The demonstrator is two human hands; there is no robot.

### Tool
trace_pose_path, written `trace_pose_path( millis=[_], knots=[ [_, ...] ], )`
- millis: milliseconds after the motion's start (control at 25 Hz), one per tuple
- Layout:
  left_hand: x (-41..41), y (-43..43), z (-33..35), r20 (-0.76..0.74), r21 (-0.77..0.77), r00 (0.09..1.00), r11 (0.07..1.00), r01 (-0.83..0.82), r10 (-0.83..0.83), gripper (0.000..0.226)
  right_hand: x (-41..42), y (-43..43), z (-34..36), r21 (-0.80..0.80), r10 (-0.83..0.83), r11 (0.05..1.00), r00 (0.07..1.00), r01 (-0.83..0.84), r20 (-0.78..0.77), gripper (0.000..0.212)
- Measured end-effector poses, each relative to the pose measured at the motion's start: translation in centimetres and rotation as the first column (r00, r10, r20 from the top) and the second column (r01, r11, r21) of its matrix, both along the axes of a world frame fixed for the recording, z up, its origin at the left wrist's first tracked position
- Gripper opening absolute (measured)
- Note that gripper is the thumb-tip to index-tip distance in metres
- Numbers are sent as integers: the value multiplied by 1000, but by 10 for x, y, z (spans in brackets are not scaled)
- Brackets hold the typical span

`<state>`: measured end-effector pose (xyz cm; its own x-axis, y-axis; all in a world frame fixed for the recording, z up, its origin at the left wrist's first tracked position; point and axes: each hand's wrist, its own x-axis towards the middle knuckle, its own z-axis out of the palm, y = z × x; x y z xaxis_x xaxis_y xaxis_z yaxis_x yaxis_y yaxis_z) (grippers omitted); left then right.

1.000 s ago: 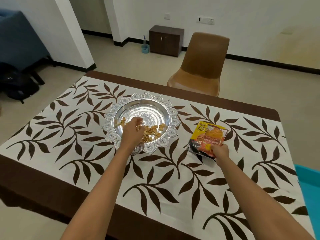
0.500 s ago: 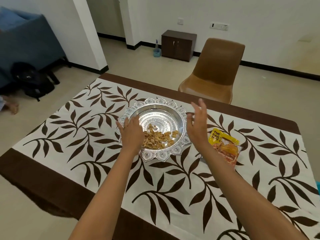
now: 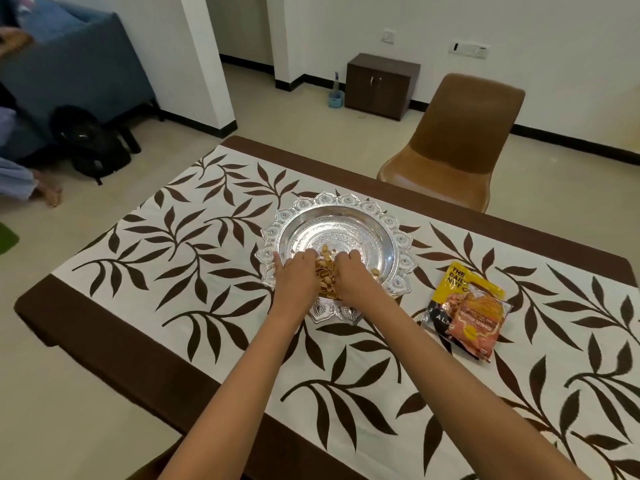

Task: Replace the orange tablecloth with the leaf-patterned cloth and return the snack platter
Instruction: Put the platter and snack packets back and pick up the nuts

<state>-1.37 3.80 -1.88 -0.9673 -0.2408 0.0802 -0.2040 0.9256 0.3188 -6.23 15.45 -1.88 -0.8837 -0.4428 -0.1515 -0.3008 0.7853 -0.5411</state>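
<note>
2 hands are in the silver snack platter (image 3: 346, 220) on the leaf-patterned cloth (image 3: 173, 258): left hand (image 3: 296, 275) and right hand (image 3: 353, 271) are cupped around the nuts (image 3: 325, 268), fingers curled loosely. Right of it lie 2 snack packets (image 3: 467, 311).

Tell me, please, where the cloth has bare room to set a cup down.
Bare: the leaf-patterned cloth left of the silver platter, and the near part between the forearms. Crowded: around the snack packets, and at the platter, where left hand and right hand work.
</note>
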Motion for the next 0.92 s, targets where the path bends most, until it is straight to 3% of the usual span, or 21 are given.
trace_pose_path(
  millis=[120,240,320,400,520,760,840,920],
  knots=[
    [2,-15,4,-237,179,969,983,-33,75,41,-14,11,0,-163,-59,986,994,43,-89,40],
    [5,-28,6,-323,352,928,934,-64,185,43,-31,21,-8,73,79,995,992,-72,-102,93],
    [7,-27,4,-289,423,933,903,-78,216,45,-33,16,-11,149,305,944,951,-296,-41,101],
    [6,-23,-1,-295,414,931,907,-77,214,47,-32,5,-14,130,437,892,899,-432,-11,96],
    [3,-21,-2,-288,467,927,880,-83,240,43,-39,-8,-20,118,508,856,861,-503,-21,88],
    [-1,-16,1,-293,543,917,837,-73,270,32,-43,-27,-31,159,586,807,739,-568,-331,57],
    [-3,-17,0,-304,560,909,825,-73,286,30,-43,-30,-30,149,589,800,714,-581,-379,34],
    [-5,-17,4,-296,625,897,777,-79,329,28,-42,-30,-24,162,584,807,723,-568,-369,27]
  ],
)
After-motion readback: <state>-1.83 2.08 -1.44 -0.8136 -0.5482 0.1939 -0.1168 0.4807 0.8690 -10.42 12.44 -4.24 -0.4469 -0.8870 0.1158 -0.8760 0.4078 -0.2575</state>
